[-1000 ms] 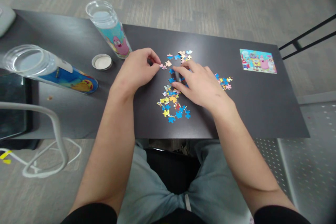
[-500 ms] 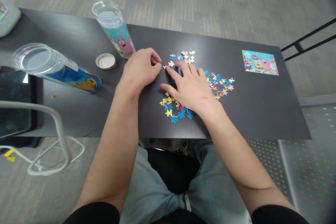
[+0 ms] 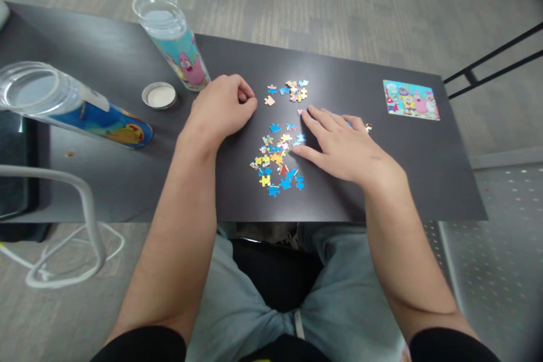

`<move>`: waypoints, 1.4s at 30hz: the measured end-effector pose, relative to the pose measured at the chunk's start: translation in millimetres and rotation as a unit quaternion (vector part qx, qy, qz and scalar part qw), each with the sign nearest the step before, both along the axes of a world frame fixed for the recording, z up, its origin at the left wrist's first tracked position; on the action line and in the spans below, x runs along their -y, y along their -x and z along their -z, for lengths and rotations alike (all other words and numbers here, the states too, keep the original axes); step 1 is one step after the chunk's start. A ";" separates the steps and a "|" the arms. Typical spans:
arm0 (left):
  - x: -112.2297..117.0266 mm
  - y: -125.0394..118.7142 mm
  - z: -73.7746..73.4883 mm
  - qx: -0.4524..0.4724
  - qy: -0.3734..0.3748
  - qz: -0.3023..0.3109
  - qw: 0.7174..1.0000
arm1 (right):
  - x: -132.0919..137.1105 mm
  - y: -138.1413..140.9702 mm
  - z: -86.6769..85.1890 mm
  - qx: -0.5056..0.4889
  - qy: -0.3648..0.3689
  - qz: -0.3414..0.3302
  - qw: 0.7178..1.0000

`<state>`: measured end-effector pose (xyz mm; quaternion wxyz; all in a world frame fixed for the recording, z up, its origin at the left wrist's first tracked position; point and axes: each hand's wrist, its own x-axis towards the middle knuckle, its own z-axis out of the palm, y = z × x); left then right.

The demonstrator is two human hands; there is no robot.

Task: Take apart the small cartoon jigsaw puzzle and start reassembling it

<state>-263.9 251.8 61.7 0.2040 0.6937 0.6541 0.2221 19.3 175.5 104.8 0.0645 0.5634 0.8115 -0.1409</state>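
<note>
My right hand [image 3: 341, 138] lies palm down with fingers spread over the right-hand group of puzzle pieces, hiding most of it. Its index fingertip touches a small pink puzzle piece [image 3: 300, 112], and the thumb rests beside the near heap of puzzle pieces [image 3: 276, 157]. My left hand [image 3: 224, 104] rests on the table with its fingers curled against the thumb; whether anything is inside cannot be seen. Just beyond it, to the right, lie a loose beige piece [image 3: 270, 100] and a small cluster of pieces [image 3: 297, 90], some of which seem joined.
A cartoon picture card [image 3: 411, 100] lies on the right of the dark table [image 3: 436, 181]. To the left stand two clear-topped tubes, one pink and teal [image 3: 186, 59], one blue [image 3: 114, 121], with a round lid [image 3: 159, 95] between them. A white cable [image 3: 91, 209] hangs at the left.
My right hand has slid to the right, and the small pink piece has moved with its index fingertip. More of the near heap is uncovered. My left hand stays almost in place.
</note>
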 end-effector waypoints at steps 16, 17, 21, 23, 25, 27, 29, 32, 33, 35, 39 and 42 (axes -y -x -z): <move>8.9 -27.9 -2.8 0.004 -0.019 0.021 1.000 | -6.7 -32.5 -11.8 -0.016 -0.074 0.011 0.997; 7.9 -26.3 -1.1 0.017 -0.018 0.026 0.999 | -11.5 -30.5 -12.2 -0.031 -0.090 0.008 0.995; 7.9 -24.2 0.5 0.070 -0.001 0.053 0.996 | -36.6 -21.4 -6.1 -0.111 -0.130 0.033 0.985; 10.4 -24.7 -1.1 0.092 0.003 0.063 0.994 | -52.9 -17.6 -0.2 -0.151 -0.127 0.042 0.979; 13.5 -23.1 -3.4 0.105 0.009 0.075 0.992 | -71.8 -14.6 5.5 -0.182 -0.122 0.050 0.974; 16.1 -17.8 -5.8 0.103 0.015 0.093 0.990 | -91.5 -12.2 10.7 -0.202 -0.126 0.044 0.970; 18.0 -9.2 -8.2 0.095 0.027 0.117 0.988 | -108.2 -10.8 16.0 -0.210 -0.116 0.026 0.971; 19.0 3.7 -11.4 0.098 0.054 0.161 0.981 | -120.4 -11.5 25.2 -0.215 -0.120 0.029 0.969; 18.8 6.5 -12.1 0.104 0.060 0.171 0.978 | -120.9 -12.6 28.2 -0.220 -0.121 0.029 0.968; 17.9 8.8 -12.2 0.118 0.063 0.170 0.976 | -118.7 -15.4 33.2 -0.235 -0.112 0.025 0.965; 13.3 4.2 -7.1 0.125 0.050 0.137 0.981 | -113.1 -19.6 38.5 -0.261 -0.089 0.025 0.961; 9.8 2.0 -3.7 0.116 0.049 0.141 0.982 | -113.3 -20.3 39.4 -0.285 -0.078 0.024 0.955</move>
